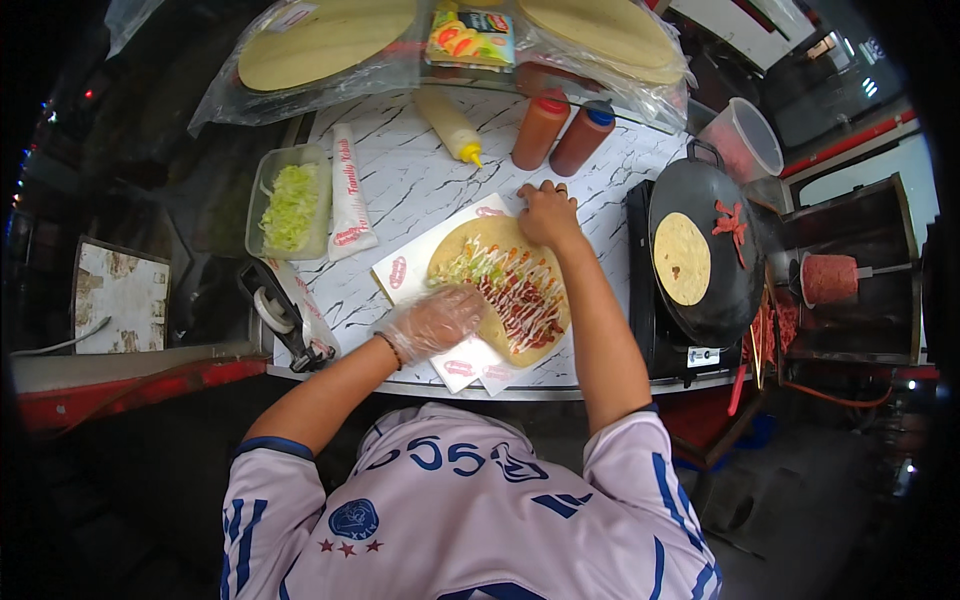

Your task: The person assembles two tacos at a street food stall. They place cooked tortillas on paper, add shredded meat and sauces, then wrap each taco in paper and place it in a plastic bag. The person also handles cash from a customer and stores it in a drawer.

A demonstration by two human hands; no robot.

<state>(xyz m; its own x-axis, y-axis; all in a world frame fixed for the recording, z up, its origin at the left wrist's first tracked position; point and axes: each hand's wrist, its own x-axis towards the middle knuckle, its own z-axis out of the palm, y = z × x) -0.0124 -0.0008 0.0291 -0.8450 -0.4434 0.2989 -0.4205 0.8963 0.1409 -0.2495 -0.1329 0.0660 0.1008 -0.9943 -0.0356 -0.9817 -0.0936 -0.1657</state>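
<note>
A round flatbread [548, 262] lies on white printed paper [395, 268] on the counter. Shredded lettuce, dark red meat bits and zigzags of white and orange sauce cover its middle. My left hand [440, 318], in a clear plastic glove, lies over its near left edge with the fingers stretched toward the filling. The glove blurs the fingertips. My bare right hand [548, 213] rests at the flatbread's far right edge, fingers apart and slightly bent, a ring on one. Beyond it stand a red-capped sauce bottle [541, 130] and a blue-capped sauce bottle [582, 138].
A yellow-tipped bottle [449, 127] lies at the back. On the left are a lettuce tub [318, 205], a paper sleeve [347, 190] and a black-and-white tape dispenser [285, 315]. A black griddle [700, 300] at right holds another flatbread [682, 258]; a meat spit [829, 279] stands beyond.
</note>
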